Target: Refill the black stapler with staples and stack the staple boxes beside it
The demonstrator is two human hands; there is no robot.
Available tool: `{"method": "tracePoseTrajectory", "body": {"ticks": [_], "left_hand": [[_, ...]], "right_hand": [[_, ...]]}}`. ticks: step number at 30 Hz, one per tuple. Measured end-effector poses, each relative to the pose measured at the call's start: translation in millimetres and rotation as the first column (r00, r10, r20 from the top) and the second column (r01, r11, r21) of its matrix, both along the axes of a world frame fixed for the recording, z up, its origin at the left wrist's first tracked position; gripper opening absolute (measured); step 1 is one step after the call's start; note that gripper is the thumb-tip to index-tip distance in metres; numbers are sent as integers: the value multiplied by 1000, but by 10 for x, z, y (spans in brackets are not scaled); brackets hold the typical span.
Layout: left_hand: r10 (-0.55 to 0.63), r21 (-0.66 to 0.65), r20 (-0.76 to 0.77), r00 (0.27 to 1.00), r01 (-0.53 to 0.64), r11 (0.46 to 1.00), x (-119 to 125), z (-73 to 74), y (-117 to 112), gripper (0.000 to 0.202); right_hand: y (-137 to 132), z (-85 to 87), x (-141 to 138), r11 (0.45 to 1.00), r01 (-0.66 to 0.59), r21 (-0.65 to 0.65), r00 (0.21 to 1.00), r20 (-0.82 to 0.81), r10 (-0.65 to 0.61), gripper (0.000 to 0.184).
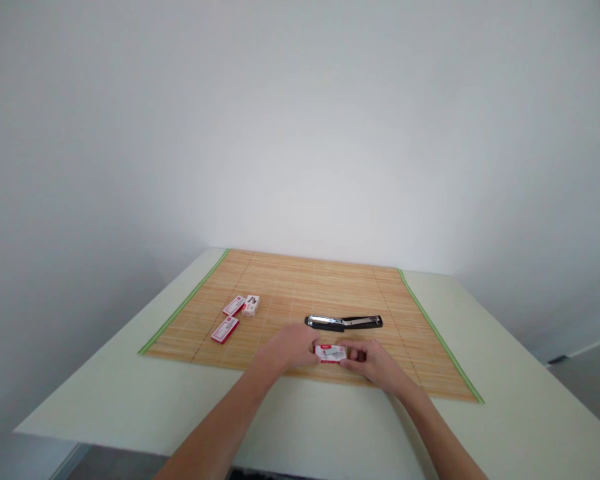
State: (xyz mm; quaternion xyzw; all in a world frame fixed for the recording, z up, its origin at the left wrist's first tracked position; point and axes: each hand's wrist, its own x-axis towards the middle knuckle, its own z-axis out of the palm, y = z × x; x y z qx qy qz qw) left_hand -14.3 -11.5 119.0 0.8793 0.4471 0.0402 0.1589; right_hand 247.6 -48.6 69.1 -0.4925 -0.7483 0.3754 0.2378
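Observation:
A small red and white staple box [330,353] is held between both hands over the front part of a bamboo mat [300,287]. My left hand [291,348] pinches its left end and my right hand [373,363] grips its right end, fingers curled. Just beyond the hands lies a black and silver stapler [344,323], opened out flat. At the mat's left lie three more staple boxes: one [225,329] nearest me, one [235,305] farther back, and a white one [251,305] beside it.
The mat has green side edges and lies on a pale table [505,400] against a white wall [300,133]. The floor shows at the far right and below the table's front edge.

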Motion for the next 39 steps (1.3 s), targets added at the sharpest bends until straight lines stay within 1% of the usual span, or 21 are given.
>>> {"method": "tracePoseTrajectory", "body": {"ticks": [7, 16, 22, 28, 31, 34, 37, 39], "left_hand": [[8, 58, -31, 999, -6, 998, 61, -17, -90, 23], [-5, 75, -69, 998, 10, 997, 175, 20, -102, 17], [20, 82, -84, 996, -13, 997, 170, 15, -110, 15], [-13, 99, -65, 998, 19, 995, 172, 5, -161, 18], [-12, 111, -34, 999, 16, 994, 132, -27, -198, 21], [-26, 121, 11, 1000, 24, 992, 32, -91, -224, 22], [-65, 135, 178, 982, 41, 990, -78, -212, -245, 20], [-47, 131, 324, 945, 5, 991, -123, -310, -264, 27]], "right_hand": [[13, -30, 11, 999, 8, -45, 999, -47, -10, 47], [-6, 11, 0, 999, 22, -31, 999, -26, -23, 48], [-7, 0, 0, 999, 29, -35, 999, -25, -30, 48], [-42, 35, -24, 999, 26, -28, 999, -43, -27, 45], [-56, 41, -38, 999, 26, -30, 998, -54, -28, 42], [-54, 23, -40, 999, 35, -18, 999, -38, -36, 39], [-41, -7, -36, 999, 44, -16, 998, -35, -45, 42], [-30, -26, -32, 999, 41, -25, 999, -34, -42, 44]]}}
